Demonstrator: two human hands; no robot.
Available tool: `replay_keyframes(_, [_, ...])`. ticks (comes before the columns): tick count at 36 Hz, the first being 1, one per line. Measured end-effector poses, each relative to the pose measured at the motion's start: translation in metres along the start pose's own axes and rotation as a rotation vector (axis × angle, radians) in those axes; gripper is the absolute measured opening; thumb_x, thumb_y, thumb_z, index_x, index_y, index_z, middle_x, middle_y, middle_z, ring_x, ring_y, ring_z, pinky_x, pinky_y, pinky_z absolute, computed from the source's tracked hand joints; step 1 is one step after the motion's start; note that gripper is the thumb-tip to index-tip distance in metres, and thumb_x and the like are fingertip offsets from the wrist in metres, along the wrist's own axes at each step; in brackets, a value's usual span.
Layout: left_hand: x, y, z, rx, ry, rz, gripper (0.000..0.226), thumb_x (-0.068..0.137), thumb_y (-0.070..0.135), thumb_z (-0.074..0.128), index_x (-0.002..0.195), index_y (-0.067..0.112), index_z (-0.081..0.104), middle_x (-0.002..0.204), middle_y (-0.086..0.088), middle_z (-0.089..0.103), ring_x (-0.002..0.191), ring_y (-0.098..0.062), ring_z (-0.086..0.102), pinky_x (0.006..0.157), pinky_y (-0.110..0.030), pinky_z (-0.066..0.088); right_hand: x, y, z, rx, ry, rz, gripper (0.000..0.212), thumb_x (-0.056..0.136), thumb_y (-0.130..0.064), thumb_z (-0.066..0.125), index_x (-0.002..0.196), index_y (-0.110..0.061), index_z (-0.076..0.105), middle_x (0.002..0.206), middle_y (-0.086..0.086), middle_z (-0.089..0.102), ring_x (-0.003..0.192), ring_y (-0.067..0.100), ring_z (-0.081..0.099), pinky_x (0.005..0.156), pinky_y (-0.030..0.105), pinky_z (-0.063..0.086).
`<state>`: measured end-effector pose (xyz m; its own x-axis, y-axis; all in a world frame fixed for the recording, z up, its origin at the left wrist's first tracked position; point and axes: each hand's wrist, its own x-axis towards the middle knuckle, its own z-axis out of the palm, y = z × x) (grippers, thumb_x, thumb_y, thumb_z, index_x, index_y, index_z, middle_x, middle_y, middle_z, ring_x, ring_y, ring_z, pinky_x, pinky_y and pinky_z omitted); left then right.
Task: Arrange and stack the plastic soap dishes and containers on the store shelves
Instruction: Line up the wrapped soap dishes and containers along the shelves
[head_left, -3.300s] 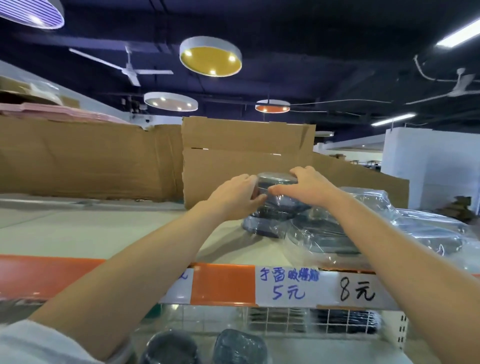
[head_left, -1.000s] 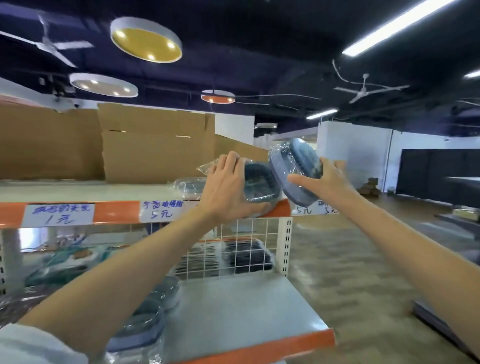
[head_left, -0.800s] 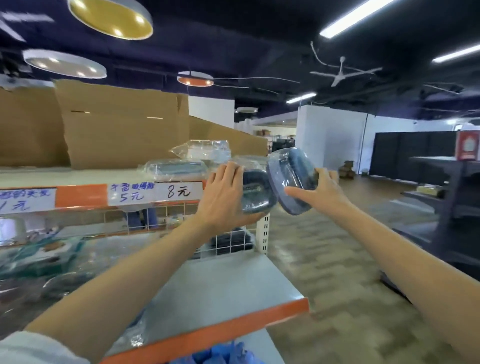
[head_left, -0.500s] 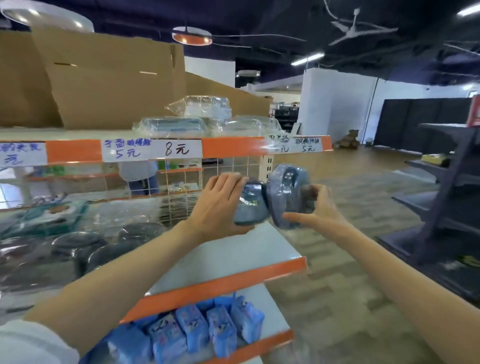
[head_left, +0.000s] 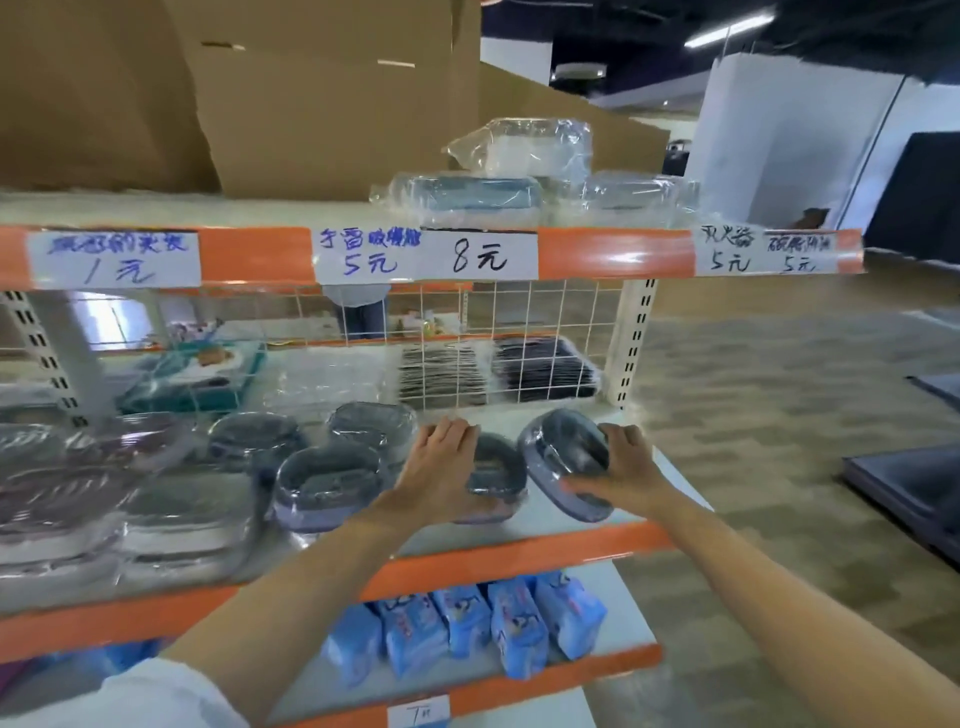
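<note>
My left hand (head_left: 436, 467) grips a dark oval soap dish in clear wrap (head_left: 496, 475), set low on the middle shelf (head_left: 519, 556). My right hand (head_left: 618, 470) holds a second wrapped dark dish (head_left: 563, 460), tilted on its edge just right of the first and touching it. To the left on the same shelf lie several more wrapped oval dishes (head_left: 327, 483), and wrapped pale containers (head_left: 182, 514) sit at the front left. Clear-wrapped rectangular containers (head_left: 478, 200) are stacked on the top shelf.
A white wire grid (head_left: 519, 343) backs the middle shelf, with dark packets behind it. Blue packs (head_left: 467, 623) fill the shelf below. Cardboard sheets (head_left: 311, 104) stand on top. Handwritten price labels (head_left: 426, 257) line the orange top rail. Open floor lies to the right.
Both hands took the two dark dishes off the top shelf and carried them down to the right end of the middle shelf. My view dropped with them.
</note>
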<state>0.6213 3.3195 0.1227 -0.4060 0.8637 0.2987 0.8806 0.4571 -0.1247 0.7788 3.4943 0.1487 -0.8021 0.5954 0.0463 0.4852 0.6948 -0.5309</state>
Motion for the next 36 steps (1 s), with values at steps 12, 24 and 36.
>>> replay_keyframes(12, [-0.004,-0.036,0.046,-0.043,-0.240,-0.009,0.065,0.087,0.054,0.054,0.132,0.008,0.043,0.133,-0.007,0.045,0.125,-0.024,0.038,0.110,-0.033,0.020,0.073,-0.022,0.047,-0.192,-0.077,0.071,0.090,0.069,-0.049,0.078,0.140,-0.020,0.031,0.135,0.005,0.030,0.125,0.027,0.026,0.096,0.036,0.034])
replay_keyframes(24, [-0.010,-0.034,0.042,-0.172,-0.277,-0.085,0.070,0.082,0.045,0.065,0.135,0.006,0.043,0.136,-0.009,0.043,0.130,-0.024,0.034,0.112,-0.032,0.020,0.124,-0.068,0.095,-0.161,-0.234,-0.092,0.083,0.077,-0.037,0.077,0.143,-0.011,0.034,0.142,0.011,0.038,0.127,0.029,0.038,0.103,0.037,0.036])
replay_keyframes(36, [-0.009,-0.027,0.041,-0.214,-0.337,-0.156,0.072,0.078,0.044,0.070,0.135,0.008,0.042,0.132,-0.006,0.047,0.124,-0.023,0.040,0.108,-0.033,0.032,0.106,-0.057,0.097,-0.157,-0.200,-0.194,0.055,0.081,-0.022,0.072,0.126,-0.002,0.049,0.127,0.016,0.045,0.117,0.028,0.045,0.094,0.030,0.039])
